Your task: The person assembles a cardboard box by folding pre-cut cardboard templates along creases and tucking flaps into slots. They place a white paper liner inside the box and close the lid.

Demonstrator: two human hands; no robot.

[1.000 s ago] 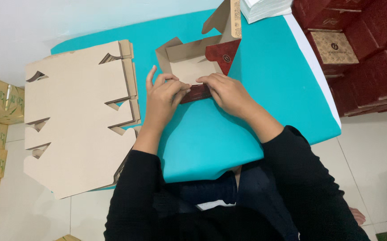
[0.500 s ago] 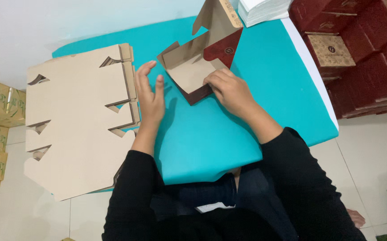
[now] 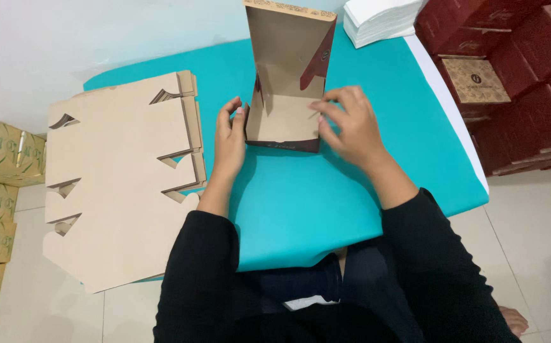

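Half-folded box (image 3: pixel 285 95): kraft-brown inside, dark red outside, on teal table (image 3: pixel 301 203) centre-back. Long axis runs away from person, tall flap standing at far end. Left hand (image 3: pixel 230 136) flat against left wall, fingers together. Right hand (image 3: pixel 348 124) fingertips pinching right wall. Flat blanks stack (image 3: pixel 117 184) left.

Both arms are covered by long black sleeves, cuffs ending at the wrists. Left hand (image 3: pixel 230 136) and right hand (image 3: pixel 350 124) are bare: no gloves, rings or watch seen. Dark blue trousers are worn; a bare foot (image 3: pixel 513 319) is visible at lower right.
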